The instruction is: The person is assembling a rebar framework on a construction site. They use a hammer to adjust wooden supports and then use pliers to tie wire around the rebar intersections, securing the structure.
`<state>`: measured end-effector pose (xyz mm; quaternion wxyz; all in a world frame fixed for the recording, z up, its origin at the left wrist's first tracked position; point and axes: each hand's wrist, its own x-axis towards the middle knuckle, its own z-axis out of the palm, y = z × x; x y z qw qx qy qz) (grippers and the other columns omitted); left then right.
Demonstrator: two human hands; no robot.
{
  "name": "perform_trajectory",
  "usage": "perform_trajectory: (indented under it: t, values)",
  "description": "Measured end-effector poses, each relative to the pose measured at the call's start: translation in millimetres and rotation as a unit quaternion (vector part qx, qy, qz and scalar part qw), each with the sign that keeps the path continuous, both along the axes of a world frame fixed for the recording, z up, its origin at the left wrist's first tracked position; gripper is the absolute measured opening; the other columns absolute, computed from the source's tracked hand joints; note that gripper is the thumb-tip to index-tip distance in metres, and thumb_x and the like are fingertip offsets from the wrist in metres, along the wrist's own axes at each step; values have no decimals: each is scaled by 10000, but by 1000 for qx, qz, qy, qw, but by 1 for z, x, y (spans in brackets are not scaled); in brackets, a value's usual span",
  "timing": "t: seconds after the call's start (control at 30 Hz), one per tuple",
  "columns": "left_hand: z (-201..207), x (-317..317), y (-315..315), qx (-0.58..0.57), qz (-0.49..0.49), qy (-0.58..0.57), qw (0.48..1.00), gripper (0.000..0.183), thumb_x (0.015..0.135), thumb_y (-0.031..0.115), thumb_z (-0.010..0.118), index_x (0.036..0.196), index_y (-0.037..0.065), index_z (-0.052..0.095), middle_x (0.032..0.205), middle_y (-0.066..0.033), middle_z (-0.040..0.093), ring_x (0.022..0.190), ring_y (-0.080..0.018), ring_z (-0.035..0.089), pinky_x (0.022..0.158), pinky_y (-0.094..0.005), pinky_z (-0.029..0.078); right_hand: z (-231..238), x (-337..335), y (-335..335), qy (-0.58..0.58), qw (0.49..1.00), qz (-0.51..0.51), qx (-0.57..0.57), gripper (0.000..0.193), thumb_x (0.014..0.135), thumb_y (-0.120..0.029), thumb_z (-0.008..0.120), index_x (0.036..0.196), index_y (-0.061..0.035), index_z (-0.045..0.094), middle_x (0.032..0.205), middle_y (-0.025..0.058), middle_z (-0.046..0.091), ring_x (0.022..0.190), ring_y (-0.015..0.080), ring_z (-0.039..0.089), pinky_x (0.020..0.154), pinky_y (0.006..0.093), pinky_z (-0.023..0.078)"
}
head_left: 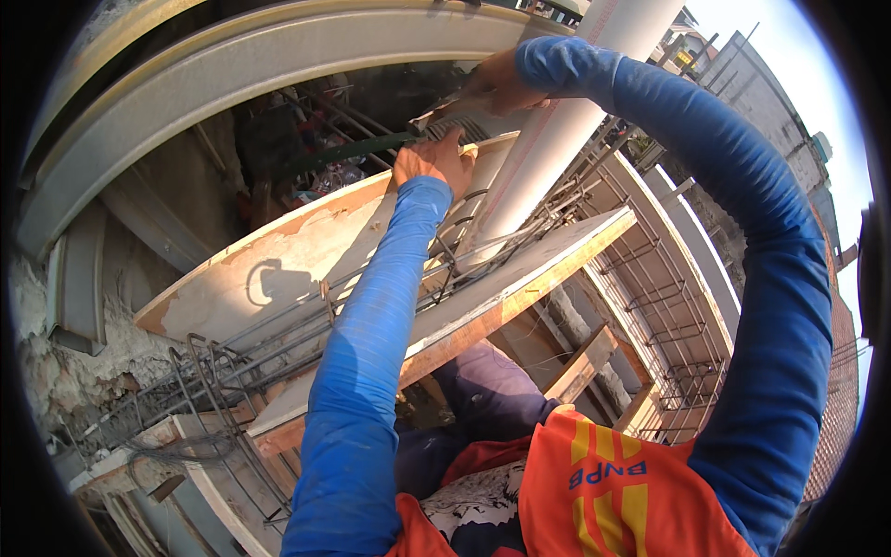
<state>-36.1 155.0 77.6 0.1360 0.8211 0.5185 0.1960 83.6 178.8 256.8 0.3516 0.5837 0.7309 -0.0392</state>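
At the far left, a curved-looking pale steel beam (139, 139) is seen above a dark recess; rough concrete (46, 343) is exposed beneath it. Nearer, tied rebar (209, 390) is laid along a pale formwork panel (232, 297), on which a shadow is cast. In the recess, a dark green bar (343, 153) is seen, its right end reaching the left hand (434, 167). This hand is placed at the panel's far edge, fingers bent and drawn together, just beside a grey ridged piece (461, 128); whether the piece is pinched cannot be told. To the right and farther off, the right hand (506, 84) is held beside a white pipe (529, 167), its blue sleeve (691, 130) being passed over the pipe. Its fingers are shaded, so their closure cannot be told. The pipe is tilted, its lower end set among rebar between the far panel and a nearer board (520, 288). An orange vest (608, 487) is worn, seen at the near edge. At right, a rebar cage (668, 311) is flanked by formwork; beyond, a grey wall (766, 97) is noted.
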Motion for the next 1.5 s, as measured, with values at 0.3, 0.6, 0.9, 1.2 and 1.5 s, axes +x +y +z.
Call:
perform_trajectory:
  t: [0.3, 0.6, 0.9, 1.2, 1.5]
  values:
    - [-22, 5, 0, 100, -7, -7, 995, 400, 944, 332, 583, 1326, 246, 661, 1227, -72, 723, 1135, -241, 675, 1035, -412, 447, -21, 9, 9, -42, 952, 268, 140, 349, 976, -194, 531, 1294, -130, 657, 868, 132, 733, 720, 261, 736, 649, 400, 612]
    - [-26, 12, -1, 91, -10, -32, 995, 335, 937, 290, 582, 1239, 234, 717, 1083, -73, 759, 1032, -256, 708, 969, -412, 476, -17, 15, 7, -33, 992, 81, 93, 365, 964, -233, 562, 1298, -120, 658, 1049, 166, 731, 1013, 358, 692, 928, 468, 535]
    - [-33, 11, 4, 99, -24, -16, 995, 336, 952, 298, 569, 1247, 212, 707, 1092, -89, 755, 1066, -260, 696, 1024, -460, 444, -6, -11, -12, -98, 989, 113, 0, 388, 985, -227, 565, 1359, -143, 622, 1105, 186, 722, 1095, 372, 671, 993, 488, 505]
    - [-33, 13, 5, 96, -7, -35, 995, 341, 970, 303, 548, 1259, 196, 693, 1117, -105, 748, 1110, -271, 680, 1090, -473, 401, -10, -2, -11, -70, 987, 143, 9, 397, 987, -230, 571, 1371, -138, 608, 1060, 197, 726, 1011, 393, 692, 931, 495, 538]
    - [-45, 15, 6, 168, -12, -44, 985, 301, 960, 293, 573, 1202, 199, 725, 1096, -117, 753, 1071, -261, 703, 1067, -470, 423, -13, 15, 7, -40, 986, 164, 6, 479, 1001, -248, 549, 1474, -183, 519, 1058, 199, 725, 981, 368, 705, 901, 490, 552]
